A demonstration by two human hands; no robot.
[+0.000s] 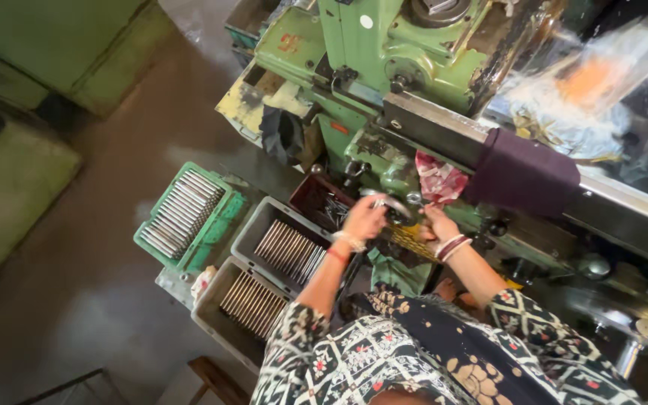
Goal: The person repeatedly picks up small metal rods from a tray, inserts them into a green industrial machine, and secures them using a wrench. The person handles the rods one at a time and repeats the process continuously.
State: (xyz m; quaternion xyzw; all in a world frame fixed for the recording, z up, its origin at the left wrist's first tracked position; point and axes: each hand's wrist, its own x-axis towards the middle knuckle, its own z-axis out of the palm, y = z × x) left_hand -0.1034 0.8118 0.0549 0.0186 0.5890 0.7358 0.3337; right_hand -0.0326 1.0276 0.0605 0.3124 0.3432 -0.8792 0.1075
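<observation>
A big green machine (pixel 384 67) fills the top of the view, with grey trays (pixel 245 240) of metal rods below it. At its front the left hand (pixel 365 217) and right hand (pixel 438 223) close on a curved metal handle (pixel 393 204) — likely stiff, heavy and slick with oil, best gripped at both ends.

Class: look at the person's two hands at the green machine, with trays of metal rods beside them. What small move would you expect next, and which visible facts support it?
Probably a short reach with the left hand to the grey tray for another rod. Both hands, the right hand included, meet at a metal part on the green machine, and that tray lies just beside the left hand.
</observation>
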